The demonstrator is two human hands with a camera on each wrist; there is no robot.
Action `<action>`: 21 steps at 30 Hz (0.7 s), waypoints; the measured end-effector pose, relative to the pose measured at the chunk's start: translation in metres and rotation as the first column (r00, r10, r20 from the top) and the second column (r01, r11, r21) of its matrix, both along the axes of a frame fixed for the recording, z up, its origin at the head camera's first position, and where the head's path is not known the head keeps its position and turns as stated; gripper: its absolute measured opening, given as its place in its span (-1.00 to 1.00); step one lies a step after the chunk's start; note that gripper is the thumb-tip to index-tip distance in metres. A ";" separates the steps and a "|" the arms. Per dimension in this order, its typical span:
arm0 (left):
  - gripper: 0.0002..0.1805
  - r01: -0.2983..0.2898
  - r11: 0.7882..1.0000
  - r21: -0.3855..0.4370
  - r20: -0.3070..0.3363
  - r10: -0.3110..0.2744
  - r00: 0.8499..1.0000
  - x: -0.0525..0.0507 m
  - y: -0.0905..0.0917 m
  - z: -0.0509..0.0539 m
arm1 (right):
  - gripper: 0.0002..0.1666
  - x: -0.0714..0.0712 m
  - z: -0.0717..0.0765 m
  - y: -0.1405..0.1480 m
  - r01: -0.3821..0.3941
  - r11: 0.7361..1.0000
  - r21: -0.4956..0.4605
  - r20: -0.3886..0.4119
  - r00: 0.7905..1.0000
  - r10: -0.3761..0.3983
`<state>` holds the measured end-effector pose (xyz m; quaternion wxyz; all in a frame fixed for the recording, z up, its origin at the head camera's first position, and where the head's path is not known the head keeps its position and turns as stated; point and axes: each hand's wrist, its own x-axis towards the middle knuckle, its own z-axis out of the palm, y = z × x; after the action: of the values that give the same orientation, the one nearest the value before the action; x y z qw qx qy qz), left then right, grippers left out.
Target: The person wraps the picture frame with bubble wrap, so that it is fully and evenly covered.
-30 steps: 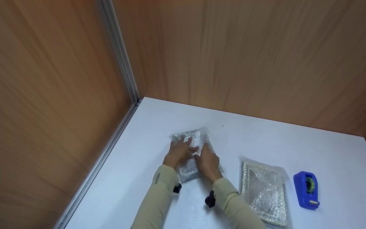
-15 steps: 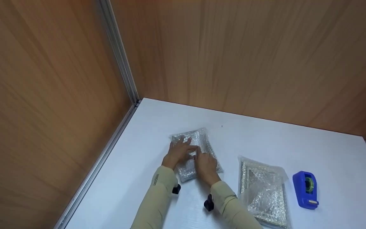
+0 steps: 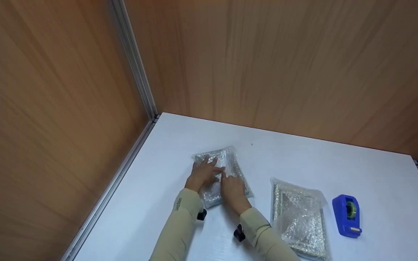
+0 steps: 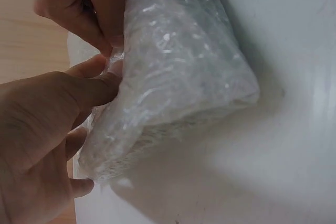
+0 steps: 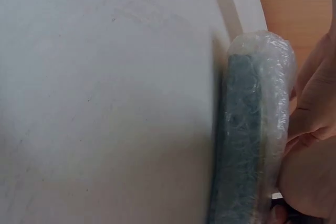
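Observation:
A flat, rectangular bubble-wrapped package (image 3: 212, 197) lies on the white table in the head view, under both hands. My left hand (image 3: 202, 175) rests on its upper left part with spread fingers, its thumb near the middle of the wrap. My right hand (image 3: 233, 190) has curled fingers and pinches the bubble wrap at the middle, its tips close to the left thumb. In the left wrist view the fingertips of both hands meet at a raised fold of bubble wrap (image 4: 173, 72). The right wrist view shows the package's dark side (image 5: 242, 129) through the clear wrap. What is inside cannot be made out.
A second bubble-wrapped item, a frame with a patterned border (image 3: 301, 217), lies to the right of the right forearm. Beyond it is a blue tape dispenser (image 3: 347, 216) with a roll in it. Wooden panels (image 3: 267, 65) wall the table (image 3: 180, 134) at the back and left.
My right hand has shifted slightly left and toward me, its fingers now more curled against the wrap. The left hand and the package have stayed nearly in place.

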<state>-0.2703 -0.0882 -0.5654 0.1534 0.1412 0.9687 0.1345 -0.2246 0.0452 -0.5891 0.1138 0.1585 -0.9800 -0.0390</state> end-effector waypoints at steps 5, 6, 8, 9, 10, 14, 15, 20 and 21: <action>-0.43 -0.020 0.999 0.025 0.034 0.019 0.999 -0.001 0.000 0.003 | -0.59 0.004 0.001 0.003 -0.036 0.998 0.057 0.015 0.999 0.035; -0.43 -0.024 0.999 0.029 0.039 0.023 0.999 -0.001 -0.001 0.003 | -0.61 0.005 0.001 0.004 -0.045 0.997 0.063 0.014 0.999 0.044; -0.43 -0.040 0.998 0.042 0.051 0.038 0.998 -0.002 -0.001 0.002 | -0.65 0.008 0.000 0.004 -0.068 0.996 0.054 -0.014 0.998 0.069; -0.43 -0.048 0.998 0.048 0.056 0.045 0.997 -0.003 -0.001 0.002 | -0.68 0.010 0.000 0.004 -0.079 0.996 0.050 -0.031 0.996 0.080; -0.43 -0.054 0.997 0.053 0.060 0.051 0.997 -0.003 -0.001 0.002 | -0.69 0.011 0.000 0.004 -0.090 0.995 0.042 -0.047 0.995 0.092; -0.43 -0.071 0.995 0.069 0.072 0.066 0.995 -0.006 -0.003 -0.001 | -0.70 0.015 0.000 0.004 -0.103 0.994 0.034 -0.073 0.992 0.106; -0.43 -0.071 0.995 0.069 0.072 0.066 0.995 -0.006 -0.004 -0.002 | -0.70 0.015 0.000 0.004 -0.103 0.994 0.030 -0.067 0.992 0.105; -0.44 -0.083 0.993 0.082 0.076 0.076 0.994 -0.007 -0.005 -0.004 | -0.64 0.016 0.002 0.003 -0.098 0.995 0.025 0.000 0.995 0.098; -0.44 -0.086 0.993 0.083 0.076 0.080 0.994 -0.007 -0.005 -0.004 | -0.64 0.016 0.002 0.003 -0.098 0.995 0.016 0.003 0.995 0.098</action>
<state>-0.2771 -0.0932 -0.5696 0.1764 0.1021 0.9609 0.1873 -0.2082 0.0478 -0.5874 0.1132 0.2072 -0.9708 -0.0413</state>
